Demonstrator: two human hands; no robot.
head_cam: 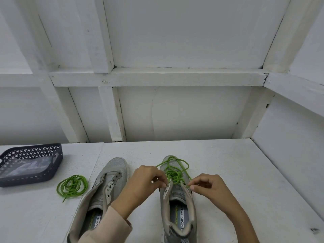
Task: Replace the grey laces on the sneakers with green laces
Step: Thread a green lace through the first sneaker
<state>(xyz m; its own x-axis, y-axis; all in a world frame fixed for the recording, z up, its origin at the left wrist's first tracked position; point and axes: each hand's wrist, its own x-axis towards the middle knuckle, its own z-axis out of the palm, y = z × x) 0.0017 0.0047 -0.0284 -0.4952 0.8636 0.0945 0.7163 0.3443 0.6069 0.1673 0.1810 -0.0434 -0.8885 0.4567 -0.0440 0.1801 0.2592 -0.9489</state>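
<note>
Two grey sneakers lie on one white table (pixel 228 163), the left sneaker (pixel 112 174) and the right sneaker (pixel 175 195), each showing one printed insole. There are two green laces, one loose lace (pixel 71 185) coiled on the table and one threaded lace (pixel 175 172) heaped on the right sneaker, and there is one dark basket (pixel 35 149), which holds one clear bag (pixel 26 169). Two hands are in view, a left hand (pixel 143 183) and a right hand (pixel 208 186), with one pale sleeve (pixel 108 223), on the left arm.
</note>
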